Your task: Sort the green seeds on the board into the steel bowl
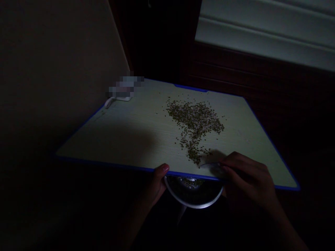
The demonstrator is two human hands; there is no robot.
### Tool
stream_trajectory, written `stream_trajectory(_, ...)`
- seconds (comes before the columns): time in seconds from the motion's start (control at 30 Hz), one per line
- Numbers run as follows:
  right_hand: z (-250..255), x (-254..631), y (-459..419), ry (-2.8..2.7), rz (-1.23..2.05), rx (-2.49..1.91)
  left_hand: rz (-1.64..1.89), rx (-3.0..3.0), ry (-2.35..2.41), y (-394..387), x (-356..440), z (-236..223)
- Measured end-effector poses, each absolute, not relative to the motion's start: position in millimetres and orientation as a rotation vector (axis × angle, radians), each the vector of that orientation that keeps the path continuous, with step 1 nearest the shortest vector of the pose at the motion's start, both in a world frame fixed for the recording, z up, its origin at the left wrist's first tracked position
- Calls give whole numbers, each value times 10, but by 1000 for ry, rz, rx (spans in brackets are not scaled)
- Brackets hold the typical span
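Note:
Small greenish beans or seeds [195,120] lie scattered over a pale board-like tabletop [125,122] with a blue rim, trailing down to its near edge. Just below that edge is a round metal bowl [199,205], with more of the seeds inside. My left hand [158,183] is closed at the bowl's left side, thumb over the blue rim; its other fingers are mostly hidden. My right hand [248,174] pinches a thin, flat greyish piece [210,166] against the tabletop beside the seeds' near end. Its exact kind is too dark to tell.
A blurred-out item with a white handle-like end [108,101] lies at the tabletop's far left corner. A wall [65,52] rises on the left. Dark wooden panelling [222,62] and pale slats [261,31] stand behind. The room is very dim.

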State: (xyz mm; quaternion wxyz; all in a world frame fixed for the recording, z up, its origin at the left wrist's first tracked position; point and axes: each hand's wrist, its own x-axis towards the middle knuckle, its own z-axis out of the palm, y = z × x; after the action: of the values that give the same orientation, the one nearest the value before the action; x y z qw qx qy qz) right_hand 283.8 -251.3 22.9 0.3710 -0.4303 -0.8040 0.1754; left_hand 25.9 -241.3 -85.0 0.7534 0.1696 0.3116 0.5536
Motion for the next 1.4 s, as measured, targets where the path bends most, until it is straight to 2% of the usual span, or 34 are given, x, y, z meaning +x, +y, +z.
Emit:
stream_trajectory(0.47,225,2871,-2530,-2109,541,-1034,1217,366,672,-2412,268,-859)
stream_trajectory(0.77,198,2835,-2495,-2024,383,-1205,1181,386,664,-2420,250,-854)
stream_trajectory(1.4,227,2864,-2520,-2091,537,-1047,1172,380,713,-2410,261,-831)
